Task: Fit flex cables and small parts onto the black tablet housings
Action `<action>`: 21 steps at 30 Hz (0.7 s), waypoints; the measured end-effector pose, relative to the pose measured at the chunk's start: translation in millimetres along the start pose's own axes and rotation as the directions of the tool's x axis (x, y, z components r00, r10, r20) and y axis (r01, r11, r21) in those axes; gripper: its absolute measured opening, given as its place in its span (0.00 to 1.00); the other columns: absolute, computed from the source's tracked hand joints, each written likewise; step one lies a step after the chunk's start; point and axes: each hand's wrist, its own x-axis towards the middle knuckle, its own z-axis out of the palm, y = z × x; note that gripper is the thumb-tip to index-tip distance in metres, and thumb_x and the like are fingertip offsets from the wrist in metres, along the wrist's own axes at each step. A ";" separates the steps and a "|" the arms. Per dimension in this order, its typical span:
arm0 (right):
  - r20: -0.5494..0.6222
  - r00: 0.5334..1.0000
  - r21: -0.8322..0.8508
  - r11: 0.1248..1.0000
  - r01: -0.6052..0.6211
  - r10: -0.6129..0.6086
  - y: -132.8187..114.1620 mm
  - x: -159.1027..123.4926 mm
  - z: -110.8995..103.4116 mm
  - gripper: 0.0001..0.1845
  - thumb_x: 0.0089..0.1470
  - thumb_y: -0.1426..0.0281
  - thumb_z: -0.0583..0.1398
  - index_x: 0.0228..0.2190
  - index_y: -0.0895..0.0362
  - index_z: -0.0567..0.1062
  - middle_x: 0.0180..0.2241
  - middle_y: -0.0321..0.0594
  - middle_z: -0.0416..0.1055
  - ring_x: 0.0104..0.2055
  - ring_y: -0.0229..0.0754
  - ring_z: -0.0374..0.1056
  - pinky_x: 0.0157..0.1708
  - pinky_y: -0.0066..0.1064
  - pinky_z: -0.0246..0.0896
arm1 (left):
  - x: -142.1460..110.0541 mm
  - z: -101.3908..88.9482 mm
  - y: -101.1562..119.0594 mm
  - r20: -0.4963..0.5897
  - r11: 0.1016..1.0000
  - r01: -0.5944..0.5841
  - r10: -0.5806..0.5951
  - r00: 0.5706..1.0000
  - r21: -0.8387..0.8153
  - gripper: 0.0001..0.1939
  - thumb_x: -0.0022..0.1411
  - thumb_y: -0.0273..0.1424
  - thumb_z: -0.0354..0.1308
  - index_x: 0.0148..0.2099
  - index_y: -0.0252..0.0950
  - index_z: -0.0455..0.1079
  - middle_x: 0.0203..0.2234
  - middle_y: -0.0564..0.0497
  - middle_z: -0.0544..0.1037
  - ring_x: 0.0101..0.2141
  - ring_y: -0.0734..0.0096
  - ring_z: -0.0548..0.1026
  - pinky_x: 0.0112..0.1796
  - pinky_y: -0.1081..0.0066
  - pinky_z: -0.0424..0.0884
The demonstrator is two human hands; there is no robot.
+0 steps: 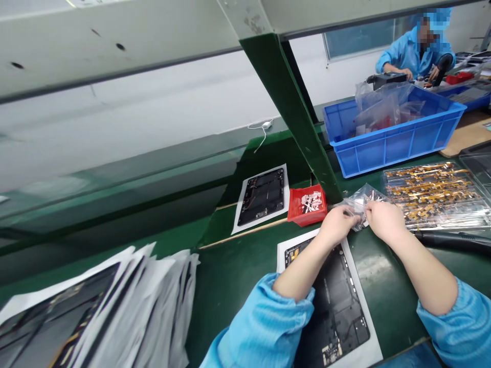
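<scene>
Both my hands are closed on a clear plastic bag (362, 197) with small light-coloured parts inside, just right of a red bin. My left hand (339, 223) pinches the bag's near left side. At its right side, the fingers of my right hand (385, 220) grip the plastic. Under my left forearm lies a black device housing (333, 301) on a white sheet (366, 327); the arm covers part of it. The red bin (303, 217) holds several small white pieces (312, 201).
A second black housing (264, 197) lies beyond the ledge. Stacked housings with white sheets (153, 301) stand at left. On the right are a tray of orange flex cables (433, 194), a black tool handle (456, 240) and a blue crate (399, 143). A green post (291, 102) rises mid-bench. A co-worker (418, 51) sits beyond.
</scene>
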 end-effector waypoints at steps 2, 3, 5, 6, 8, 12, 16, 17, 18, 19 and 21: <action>-0.001 1.000 0.002 1.000 0.004 -0.004 0.3 0.3 1.0 0.17 0.65 0.62 0.61 0.51 0.57 0.73 0.50 0.45 0.73 0.47 0.46 0.73 0.47 0.44 0.72 | 3.9 0.8 0.0 0.025 0.999 0.009 -0.010 1.000 0.033 0.10 0.62 0.33 0.66 0.41 0.32 0.74 0.27 0.53 0.78 0.28 0.71 0.76 0.32 0.70 0.73; -0.001 1.000 0.003 1.000 0.006 -0.006 0.5 0.5 1.5 0.17 0.65 0.62 0.61 0.51 0.57 0.73 0.50 0.45 0.73 0.47 0.46 0.73 0.47 0.45 0.72 | 6.1 1.5 -0.2 0.042 0.999 0.011 -0.013 0.999 0.045 0.10 0.64 0.34 0.65 0.42 0.31 0.74 0.30 0.52 0.78 0.30 0.71 0.76 0.34 0.69 0.74; 0.001 1.000 0.007 1.000 0.012 -0.012 1.0 0.9 2.5 0.17 0.65 0.62 0.61 0.51 0.57 0.73 0.51 0.45 0.73 0.48 0.46 0.73 0.47 0.45 0.72 | 10.2 3.7 -0.6 0.072 0.998 0.017 -0.022 0.997 0.064 0.11 0.68 0.36 0.61 0.44 0.31 0.73 0.36 0.50 0.78 0.34 0.70 0.77 0.37 0.66 0.77; 0.003 1.000 0.010 1.000 0.014 -0.014 1.2 1.1 2.8 0.17 0.65 0.62 0.61 0.51 0.57 0.73 0.51 0.45 0.73 0.47 0.46 0.73 0.47 0.45 0.72 | 11.9 5.0 -0.8 0.084 0.997 0.021 -0.027 0.996 0.072 0.12 0.69 0.37 0.60 0.46 0.31 0.73 0.39 0.49 0.78 0.36 0.68 0.77 0.38 0.64 0.77; 0.008 1.000 0.015 1.000 0.016 -0.017 1.5 1.6 3.3 0.17 0.65 0.62 0.61 0.51 0.57 0.73 0.51 0.45 0.73 0.48 0.46 0.73 0.47 0.45 0.72 | 14.6 7.5 -1.1 0.100 0.996 0.026 -0.035 0.994 0.090 0.14 0.69 0.37 0.60 0.50 0.32 0.72 0.43 0.47 0.77 0.39 0.66 0.78 0.40 0.63 0.78; 0.014 1.000 0.025 0.999 0.021 -0.021 1.8 2.4 3.8 0.17 0.65 0.62 0.61 0.52 0.57 0.73 0.51 0.45 0.72 0.48 0.46 0.72 0.48 0.45 0.71 | 16.9 9.9 -0.6 0.125 0.991 0.025 -0.042 0.991 0.133 0.16 0.69 0.37 0.60 0.53 0.33 0.71 0.48 0.46 0.76 0.44 0.62 0.77 0.43 0.60 0.78; 0.012 1.000 0.031 0.999 0.021 -0.021 1.8 2.5 3.9 0.17 0.65 0.62 0.61 0.52 0.57 0.73 0.51 0.45 0.72 0.48 0.46 0.73 0.48 0.45 0.71 | 16.8 6.7 2.9 0.135 0.980 0.044 -0.071 0.988 0.195 0.17 0.69 0.37 0.60 0.55 0.33 0.71 0.50 0.45 0.76 0.45 0.60 0.77 0.44 0.58 0.77; 0.010 1.000 0.032 0.999 0.019 -0.020 1.7 2.3 3.9 0.17 0.65 0.62 0.61 0.52 0.57 0.73 0.51 0.45 0.72 0.48 0.46 0.73 0.47 0.45 0.72 | 16.5 5.3 4.1 0.135 0.977 0.050 -0.079 0.988 0.209 0.17 0.69 0.37 0.60 0.55 0.33 0.71 0.50 0.45 0.75 0.46 0.60 0.77 0.44 0.58 0.77; 0.009 1.000 0.032 0.999 0.018 -0.018 1.5 2.1 3.8 0.17 0.65 0.62 0.61 0.52 0.57 0.73 0.51 0.45 0.73 0.48 0.46 0.73 0.47 0.45 0.72 | 16.1 3.8 5.3 0.136 0.974 0.054 -0.085 0.987 0.221 0.17 0.69 0.37 0.60 0.55 0.33 0.71 0.50 0.45 0.75 0.46 0.59 0.77 0.45 0.58 0.77; 0.008 1.000 0.033 0.999 0.017 -0.017 1.4 1.8 3.7 0.17 0.65 0.62 0.61 0.52 0.57 0.73 0.51 0.45 0.73 0.48 0.46 0.73 0.47 0.45 0.72 | 15.6 2.2 6.5 0.135 0.971 0.057 -0.090 0.987 0.230 0.17 0.69 0.37 0.60 0.55 0.33 0.71 0.50 0.45 0.75 0.46 0.59 0.77 0.45 0.58 0.77; 0.006 1.000 0.035 0.999 0.015 -0.015 1.1 1.2 3.6 0.17 0.65 0.62 0.61 0.52 0.57 0.73 0.51 0.45 0.73 0.48 0.46 0.73 0.47 0.45 0.72 | 14.4 -1.1 8.4 0.135 0.968 0.057 -0.092 0.987 0.244 0.17 0.69 0.37 0.60 0.55 0.33 0.71 0.50 0.45 0.75 0.46 0.59 0.77 0.45 0.58 0.77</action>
